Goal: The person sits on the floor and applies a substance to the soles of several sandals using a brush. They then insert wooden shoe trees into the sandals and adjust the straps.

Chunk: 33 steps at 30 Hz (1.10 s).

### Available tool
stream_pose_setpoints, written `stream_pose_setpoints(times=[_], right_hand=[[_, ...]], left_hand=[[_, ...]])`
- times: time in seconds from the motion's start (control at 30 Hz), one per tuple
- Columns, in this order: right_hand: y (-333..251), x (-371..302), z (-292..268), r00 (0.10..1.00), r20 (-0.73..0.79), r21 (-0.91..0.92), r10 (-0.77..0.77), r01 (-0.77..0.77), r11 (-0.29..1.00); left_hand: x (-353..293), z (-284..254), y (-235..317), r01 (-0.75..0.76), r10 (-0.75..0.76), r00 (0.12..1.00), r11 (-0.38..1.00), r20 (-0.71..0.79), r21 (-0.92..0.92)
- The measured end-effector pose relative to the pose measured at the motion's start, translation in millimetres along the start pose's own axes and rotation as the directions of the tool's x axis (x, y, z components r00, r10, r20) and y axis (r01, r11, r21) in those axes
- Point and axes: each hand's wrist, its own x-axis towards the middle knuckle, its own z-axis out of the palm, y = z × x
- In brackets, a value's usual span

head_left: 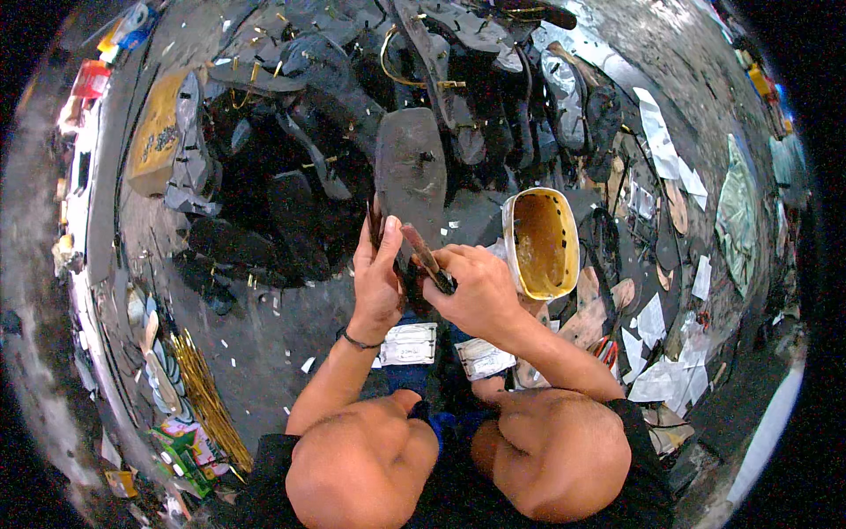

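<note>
My left hand (pixel 379 282) is closed, thumb up, around a thin dark piece (pixel 374 222) seen nearly edge-on, perhaps a shoe sole. Close beside it, my right hand (pixel 476 286) grips a short tool (pixel 421 249) with a reddish-brown end and a dark end. The tool's kind is unclear. Between the hands the dark shapes merge, so I cannot tell whether the tool touches the piece. Just beyond them lies a large grey sole (pixel 410 167) with a small dark peg on it. To the right of my right hand stands a pale yellow tub (pixel 575 242), its inside coated amber.
Many dark soles (pixel 322 75) with small pins are heaped ahead. A yellow block (pixel 156 137) stands at left. Paper scraps (pixel 654 319) and sole-shaped pieces litter the right. Golden rods (pixel 207 397) lie at lower left. White labels (pixel 410 344) sit near my feet.
</note>
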Motion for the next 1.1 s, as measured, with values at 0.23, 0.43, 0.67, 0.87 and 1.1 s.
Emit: stream_pose_setpoints(times=[0.23, 0.43, 0.67, 0.87, 1.1], right_hand=[[0.0, 20.6, -12.0, 0.981, 0.097, 0.257, 0.17, -0.189, 0.948], [-0.1, 20.8, -12.6, 0.967, 0.186, 0.407, 0.172, -0.235, 0.883], [6.1, 28.0, -42.3, 0.966, 0.141, 0.303, 0.215, -0.249, 0.92], [12.1, 27.4, -19.8, 0.977, 0.122, 0.168, 0.175, -0.194, 0.967], [3.9, 35.4, -41.0, 0.949, 0.166, 0.418, 0.269, -0.315, 0.852]], left_hand=[[12.3, -7.3, 7.5, -0.104, 0.097, 0.982, 0.994, 0.159, 0.035], [20.6, -14.6, -5.6, -0.149, 0.142, 0.987, 0.984, 0.072, 0.101], [28.7, -15.6, 1.6, 0.095, -0.034, 0.977, 0.953, 0.21, -0.288], [27.8, -10.1, -8.9, -0.082, 0.086, 0.995, 0.994, 0.051, -0.077], [26.2, 4.8, 16.8, -0.01, 0.034, 0.998, 0.932, 0.06, -0.363]])
